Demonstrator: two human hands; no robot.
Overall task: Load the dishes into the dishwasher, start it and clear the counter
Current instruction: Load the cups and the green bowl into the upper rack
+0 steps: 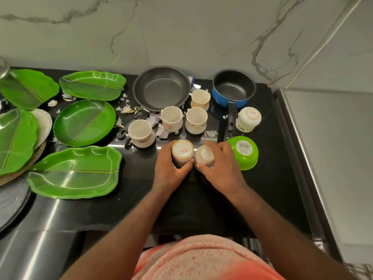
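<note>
**Two upturned cups gripped side by side on the black counter**

Both hands were down on the black counter (201, 199), each closed around a white cup turned bottom up. The left hand (169, 170) wrapped its fingers round the left cup (182, 151), whose base showed a ring and some red print. The right hand (220, 170) covered much of the right cup (204, 155) from above and the side, fingers curled over it. The two cups stood touching or very nearly so; which could not be told.

Just to the right of the right hand sat a green bowl (245, 153), upside down, with a barcode sticker on its base. Behind the hands stood four more white cups upright: one (141, 133) to the left, two (172, 118) (196, 120) in the middle and one (200, 99) further back. Another cup (249, 119) lay upturned near the handle of a blue saucepan (233, 88). A dark frying pan (161, 87) rested at the back by the marble wall (181, 33), its handle running forward between the cups.

On the left, green leaf-shaped plates (76, 172) were spread over the counter, one round one (84, 122) among them. Bits of pale peel (127, 109) lay scattered between the plates and the cups. The person's pink-flecked shirt (201, 259) showed at the bottom edge. No dishwasher could be made out for certain.
</note>
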